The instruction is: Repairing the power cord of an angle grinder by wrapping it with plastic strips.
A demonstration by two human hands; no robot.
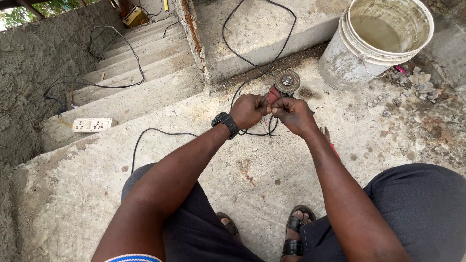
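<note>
My left hand (248, 110), with a black watch on the wrist, and my right hand (293, 115) meet over the concrete landing, both pinched on thin black wires (268, 129) that loop down between them. Just beyond my knuckles lies an angle grinder (286, 82) with a round grey disc and a red body, mostly hidden by my fingers. A black cable (242, 58) runs from the grinder area up over the concrete block behind it.
A dirty white bucket (349, 63) of murky water stands at the upper right, rubble beside it. Concrete stairs (141, 63) descend at the upper left, with a white socket strip (92, 124) and more black cable on them. My sandalled feet are below.
</note>
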